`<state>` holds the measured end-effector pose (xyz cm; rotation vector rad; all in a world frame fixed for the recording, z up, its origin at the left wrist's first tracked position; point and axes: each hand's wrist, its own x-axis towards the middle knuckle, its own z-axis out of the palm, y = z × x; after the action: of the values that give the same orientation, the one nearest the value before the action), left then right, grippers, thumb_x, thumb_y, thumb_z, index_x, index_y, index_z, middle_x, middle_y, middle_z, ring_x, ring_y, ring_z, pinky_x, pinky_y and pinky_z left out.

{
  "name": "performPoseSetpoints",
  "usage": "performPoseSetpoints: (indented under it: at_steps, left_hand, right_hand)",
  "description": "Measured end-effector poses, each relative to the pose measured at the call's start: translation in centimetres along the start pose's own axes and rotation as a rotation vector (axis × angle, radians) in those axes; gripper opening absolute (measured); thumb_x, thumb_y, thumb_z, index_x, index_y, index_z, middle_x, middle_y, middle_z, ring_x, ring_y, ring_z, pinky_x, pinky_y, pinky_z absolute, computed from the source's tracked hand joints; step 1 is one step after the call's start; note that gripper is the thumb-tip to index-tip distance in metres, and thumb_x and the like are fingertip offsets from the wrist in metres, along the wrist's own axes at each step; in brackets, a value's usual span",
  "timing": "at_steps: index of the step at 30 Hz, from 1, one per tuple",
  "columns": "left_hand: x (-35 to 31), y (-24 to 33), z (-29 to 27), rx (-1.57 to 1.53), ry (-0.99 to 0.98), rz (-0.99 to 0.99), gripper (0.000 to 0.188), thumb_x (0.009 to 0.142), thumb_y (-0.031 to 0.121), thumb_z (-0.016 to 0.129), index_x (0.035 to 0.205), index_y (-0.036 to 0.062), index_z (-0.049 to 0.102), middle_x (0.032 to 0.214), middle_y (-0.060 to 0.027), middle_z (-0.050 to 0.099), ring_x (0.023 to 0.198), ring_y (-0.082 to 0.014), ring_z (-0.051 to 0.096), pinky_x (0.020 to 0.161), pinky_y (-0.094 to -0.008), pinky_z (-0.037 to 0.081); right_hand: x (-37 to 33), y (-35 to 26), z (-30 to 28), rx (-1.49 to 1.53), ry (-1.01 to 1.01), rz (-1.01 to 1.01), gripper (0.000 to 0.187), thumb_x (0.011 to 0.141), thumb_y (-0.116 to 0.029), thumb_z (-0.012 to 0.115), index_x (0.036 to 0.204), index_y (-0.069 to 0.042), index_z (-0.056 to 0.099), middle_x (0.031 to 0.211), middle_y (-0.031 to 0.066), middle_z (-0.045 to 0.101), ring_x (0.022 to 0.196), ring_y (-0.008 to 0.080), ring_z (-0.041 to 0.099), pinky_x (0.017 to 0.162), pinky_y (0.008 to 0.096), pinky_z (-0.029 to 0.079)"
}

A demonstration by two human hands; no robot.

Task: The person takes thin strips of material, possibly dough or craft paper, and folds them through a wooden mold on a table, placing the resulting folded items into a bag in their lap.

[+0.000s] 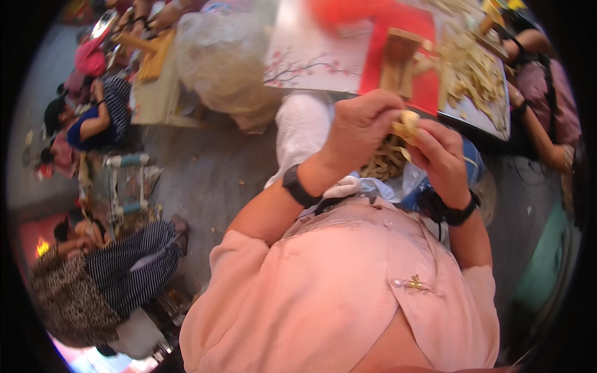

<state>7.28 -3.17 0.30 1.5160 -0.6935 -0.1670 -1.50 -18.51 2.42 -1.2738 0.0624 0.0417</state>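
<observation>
In front of my chest, my left hand (368, 122) and my right hand (443, 155) meet with fingers pinched. Between them is a small bunched piece of pale yellow strip (407, 127), folded or coiled; its exact material cannot be made out. The fingers of both hands close on it, and one loose end hangs below. Just under the hands, more tan strips (384, 163) lie heaped over my lap beside a pale plastic bag (412, 176). Beyond my fingers, a wooden tool with a block-like head (400, 56) rests on a red sheet (425, 87) on the table.
A table with a flower-patterned white top (311, 69) stands ahead, a blurred red thing (348, 13) above it. Tan strips (467, 71) pile up at the right. A large clear bag (227, 59) stands left of the table. Other people sit at both sides; one arm (540, 133) rests near the pile.
</observation>
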Motion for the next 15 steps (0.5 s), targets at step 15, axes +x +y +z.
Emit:
performPoseSetpoints:
  at_steps: [15]
  left_hand:
    - [1.5,1.2,-0.1,-0.172,-0.087,-0.221,0.034,0.094,0.006,0.051,0.126,0.0051,0.041,0.073,-0.0030,0.057,0.069,-0.0074,0.053,0.066,-0.0200,0.043]
  right_hand:
    - [3.2,1.3,-3.7,0.103,0.269,0.069,0.040,0.097,-0.043,0.040,0.086,-0.007,0.053,0.057,-0.0052,0.043,0.047,0.0015,0.029,0.042,0.0184,0.021]
